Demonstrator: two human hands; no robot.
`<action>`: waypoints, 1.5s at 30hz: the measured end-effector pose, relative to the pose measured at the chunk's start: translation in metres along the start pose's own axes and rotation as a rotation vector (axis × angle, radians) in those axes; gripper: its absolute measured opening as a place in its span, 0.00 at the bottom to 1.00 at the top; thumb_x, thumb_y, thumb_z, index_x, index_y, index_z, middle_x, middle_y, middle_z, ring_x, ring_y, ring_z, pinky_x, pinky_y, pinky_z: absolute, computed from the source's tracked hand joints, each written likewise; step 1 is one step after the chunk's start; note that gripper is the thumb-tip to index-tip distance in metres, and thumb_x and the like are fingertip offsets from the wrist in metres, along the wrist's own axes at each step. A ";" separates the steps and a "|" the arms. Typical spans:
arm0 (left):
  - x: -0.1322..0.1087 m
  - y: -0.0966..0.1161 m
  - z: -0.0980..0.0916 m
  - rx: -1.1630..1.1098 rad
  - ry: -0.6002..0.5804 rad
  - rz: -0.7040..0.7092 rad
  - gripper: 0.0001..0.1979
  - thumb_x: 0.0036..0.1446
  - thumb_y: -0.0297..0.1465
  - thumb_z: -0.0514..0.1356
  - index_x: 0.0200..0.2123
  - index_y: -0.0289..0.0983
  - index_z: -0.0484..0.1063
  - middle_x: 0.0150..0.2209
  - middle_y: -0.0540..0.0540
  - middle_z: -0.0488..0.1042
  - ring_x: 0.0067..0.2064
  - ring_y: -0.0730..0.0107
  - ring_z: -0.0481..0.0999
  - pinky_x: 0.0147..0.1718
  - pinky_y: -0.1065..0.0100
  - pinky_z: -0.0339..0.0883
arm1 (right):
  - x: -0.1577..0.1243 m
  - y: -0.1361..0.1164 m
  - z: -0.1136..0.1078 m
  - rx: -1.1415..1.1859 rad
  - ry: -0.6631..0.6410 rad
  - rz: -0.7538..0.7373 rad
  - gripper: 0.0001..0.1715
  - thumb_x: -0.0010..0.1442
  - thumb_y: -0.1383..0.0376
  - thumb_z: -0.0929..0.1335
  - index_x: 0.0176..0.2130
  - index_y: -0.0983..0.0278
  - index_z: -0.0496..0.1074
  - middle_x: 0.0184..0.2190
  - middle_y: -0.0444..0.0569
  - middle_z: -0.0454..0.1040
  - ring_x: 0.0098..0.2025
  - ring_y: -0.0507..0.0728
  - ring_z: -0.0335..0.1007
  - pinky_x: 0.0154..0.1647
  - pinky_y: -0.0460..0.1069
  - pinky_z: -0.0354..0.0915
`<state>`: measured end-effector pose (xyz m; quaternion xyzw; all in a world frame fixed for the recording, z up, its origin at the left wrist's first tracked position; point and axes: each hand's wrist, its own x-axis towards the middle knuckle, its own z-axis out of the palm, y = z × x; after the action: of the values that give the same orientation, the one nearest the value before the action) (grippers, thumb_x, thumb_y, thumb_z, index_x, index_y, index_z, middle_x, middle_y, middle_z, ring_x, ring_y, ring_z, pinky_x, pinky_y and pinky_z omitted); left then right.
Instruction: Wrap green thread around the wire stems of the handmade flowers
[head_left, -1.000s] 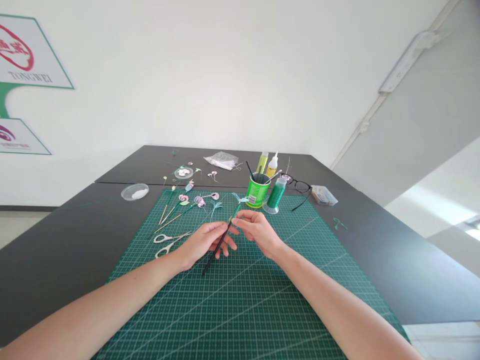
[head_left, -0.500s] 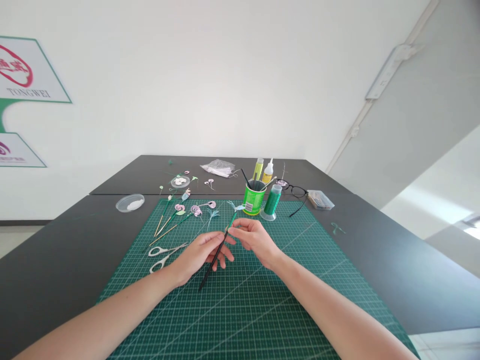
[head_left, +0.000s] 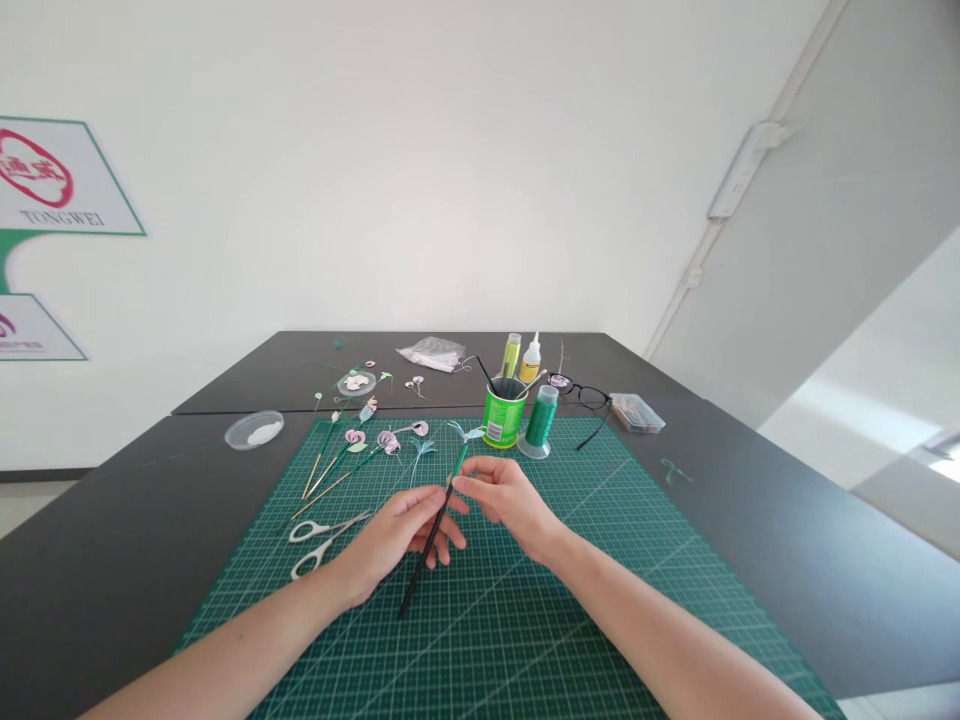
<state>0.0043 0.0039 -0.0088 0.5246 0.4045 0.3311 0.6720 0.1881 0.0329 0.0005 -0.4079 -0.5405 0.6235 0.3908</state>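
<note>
My left hand (head_left: 405,530) pinches a thin black stick (head_left: 421,573) between thumb and index finger, the other fingers loosely spread behind it. The stick slants from lower left to upper right, over the green cutting mat (head_left: 525,620). At its upper end is a green stem (head_left: 460,460) topped by a pale blue flower (head_left: 466,434). Thumb and index finger of my right hand (head_left: 510,500) close on the stem just below the flower. Where stick and stem meet is partly hidden by the fingers.
White-handled scissors (head_left: 311,545) lie left of my left hand. Flower stems (head_left: 352,470) lie behind them. Beyond my right hand stand a green can (head_left: 502,418) with tools and a green thread spool (head_left: 541,420). Glasses (head_left: 592,397) and a clear box (head_left: 637,412) are at the right.
The camera view has tilted up a little, so the table and hands appear lower. Both hands keep nearly the same hold on the stick and stem.
</note>
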 end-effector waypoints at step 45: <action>-0.008 0.008 -0.008 0.931 0.125 0.161 0.08 0.69 0.36 0.52 0.42 0.42 0.70 0.35 0.53 0.82 0.25 0.69 0.73 0.28 0.68 0.57 | -0.001 -0.018 -0.030 -0.383 -0.185 -0.512 0.12 0.62 0.56 0.73 0.41 0.58 0.85 0.22 0.41 0.56 0.28 0.51 0.53 0.29 0.49 0.55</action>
<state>-0.0065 0.0024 -0.0005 0.7786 0.5077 0.1965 0.3120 0.2173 0.0443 0.0165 -0.2665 -0.7660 0.4266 0.4003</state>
